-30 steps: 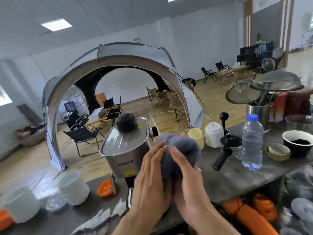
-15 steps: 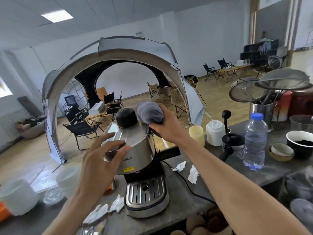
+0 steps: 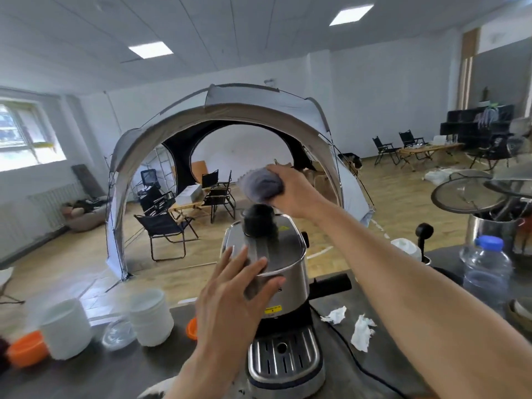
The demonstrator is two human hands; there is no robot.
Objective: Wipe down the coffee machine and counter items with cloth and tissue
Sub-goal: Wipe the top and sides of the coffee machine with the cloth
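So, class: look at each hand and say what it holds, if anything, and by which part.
The right hand grips the bunched grey cloth by its near side, above the black cap. The left hand holds nothing; it lies open against the coffee machine, at its upper front.

The coffee machine (image 3: 283, 286) stands on the counter (image 3: 383, 367), near its front edge. To its left sit two stacks of bowls (image 3: 148, 316), with a lid (image 3: 118, 334) between them. To its right lie two crumpled tissues (image 3: 361, 331), and farther right a water bottle (image 3: 486, 269). Behind the counter, on the floor, stands a tent (image 3: 230, 110) with folding chairs (image 3: 165, 228) inside.
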